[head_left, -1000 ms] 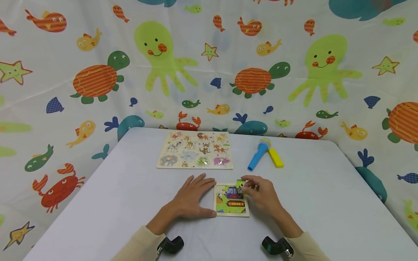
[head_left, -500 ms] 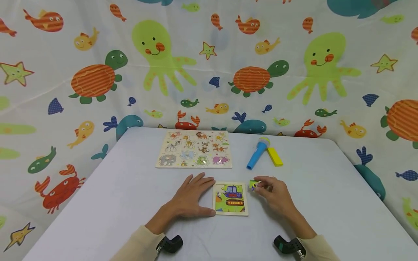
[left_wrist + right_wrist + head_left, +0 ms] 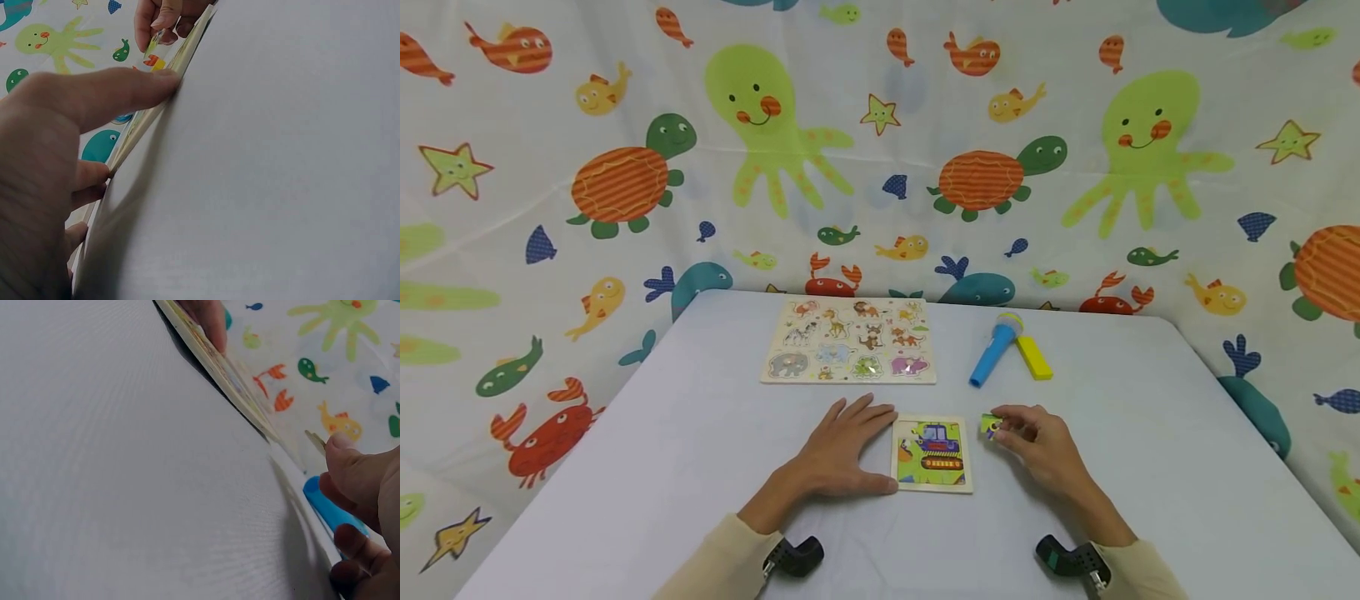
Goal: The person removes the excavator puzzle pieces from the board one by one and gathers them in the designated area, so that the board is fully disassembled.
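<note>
A small square bulldozer puzzle [image 3: 931,454] in a pale wooden frame lies flat on the white table in front of me. My left hand [image 3: 844,454] rests beside it, fingers spread, with thumb and index fingertip at the frame's left edge; the left wrist view shows the thumb [image 3: 134,90] against that edge. To the right of the frame, my right hand [image 3: 1045,448] pinches a small green puzzle piece [image 3: 988,426] between thumb and index finger. In the right wrist view only the thin edge of the piece [image 3: 316,440] shows past the thumb.
Farther back lies a wooden animal puzzle board [image 3: 850,342]. Right of it are a blue toy microphone [image 3: 992,354] and a yellow block [image 3: 1034,358]. A cloth printed with sea animals [image 3: 887,150] hangs behind the table [image 3: 662,467].
My right hand has carried the green puzzle piece from over the puzzle's upper right corner to the right, off the frame. The left hand stays at the frame's left edge.
</note>
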### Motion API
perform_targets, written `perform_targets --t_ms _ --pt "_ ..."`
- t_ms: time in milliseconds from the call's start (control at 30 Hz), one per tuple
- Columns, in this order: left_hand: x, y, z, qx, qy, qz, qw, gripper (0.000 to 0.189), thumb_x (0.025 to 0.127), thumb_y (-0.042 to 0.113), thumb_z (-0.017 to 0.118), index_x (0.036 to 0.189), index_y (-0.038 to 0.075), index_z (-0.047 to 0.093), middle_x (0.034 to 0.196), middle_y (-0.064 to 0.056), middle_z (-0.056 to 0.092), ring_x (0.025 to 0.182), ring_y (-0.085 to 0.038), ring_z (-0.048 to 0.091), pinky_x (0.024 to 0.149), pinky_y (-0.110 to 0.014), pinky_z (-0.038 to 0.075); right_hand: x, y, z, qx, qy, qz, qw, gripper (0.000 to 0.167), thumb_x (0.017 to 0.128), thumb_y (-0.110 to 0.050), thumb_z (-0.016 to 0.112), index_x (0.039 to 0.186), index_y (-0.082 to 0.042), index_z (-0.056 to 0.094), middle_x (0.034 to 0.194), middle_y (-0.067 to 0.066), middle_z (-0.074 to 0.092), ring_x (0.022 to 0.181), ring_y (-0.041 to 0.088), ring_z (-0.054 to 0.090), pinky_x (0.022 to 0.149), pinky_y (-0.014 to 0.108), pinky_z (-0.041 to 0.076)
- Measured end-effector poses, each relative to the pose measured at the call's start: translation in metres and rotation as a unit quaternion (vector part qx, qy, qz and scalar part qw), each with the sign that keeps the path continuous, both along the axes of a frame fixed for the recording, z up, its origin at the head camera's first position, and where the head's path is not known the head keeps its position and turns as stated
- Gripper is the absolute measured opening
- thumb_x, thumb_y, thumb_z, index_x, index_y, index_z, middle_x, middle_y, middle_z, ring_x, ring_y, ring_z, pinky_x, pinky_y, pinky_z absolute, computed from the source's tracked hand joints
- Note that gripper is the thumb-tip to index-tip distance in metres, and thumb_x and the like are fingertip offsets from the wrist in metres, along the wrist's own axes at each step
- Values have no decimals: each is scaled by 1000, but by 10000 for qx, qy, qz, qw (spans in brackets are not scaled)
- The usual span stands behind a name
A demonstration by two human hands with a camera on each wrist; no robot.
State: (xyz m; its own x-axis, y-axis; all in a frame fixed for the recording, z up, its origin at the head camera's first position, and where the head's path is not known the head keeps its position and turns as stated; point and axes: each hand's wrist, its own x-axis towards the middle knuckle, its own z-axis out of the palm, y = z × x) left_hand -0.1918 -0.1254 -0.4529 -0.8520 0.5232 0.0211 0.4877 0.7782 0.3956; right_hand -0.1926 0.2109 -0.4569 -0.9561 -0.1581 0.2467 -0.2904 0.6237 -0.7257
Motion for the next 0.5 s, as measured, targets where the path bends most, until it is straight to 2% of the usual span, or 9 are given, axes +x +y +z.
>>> perform_targets --t_ms 500 --pt "0 1 0 -1 -5 43 10000 97 75 68 69 157 25 40 162 8 38 156 -22 15 125 -51 4 -4 4 -2 688 198 204 9972 31 92 -6 73 122 -13 72 103 -5 68 97 17 49 80 31 43"
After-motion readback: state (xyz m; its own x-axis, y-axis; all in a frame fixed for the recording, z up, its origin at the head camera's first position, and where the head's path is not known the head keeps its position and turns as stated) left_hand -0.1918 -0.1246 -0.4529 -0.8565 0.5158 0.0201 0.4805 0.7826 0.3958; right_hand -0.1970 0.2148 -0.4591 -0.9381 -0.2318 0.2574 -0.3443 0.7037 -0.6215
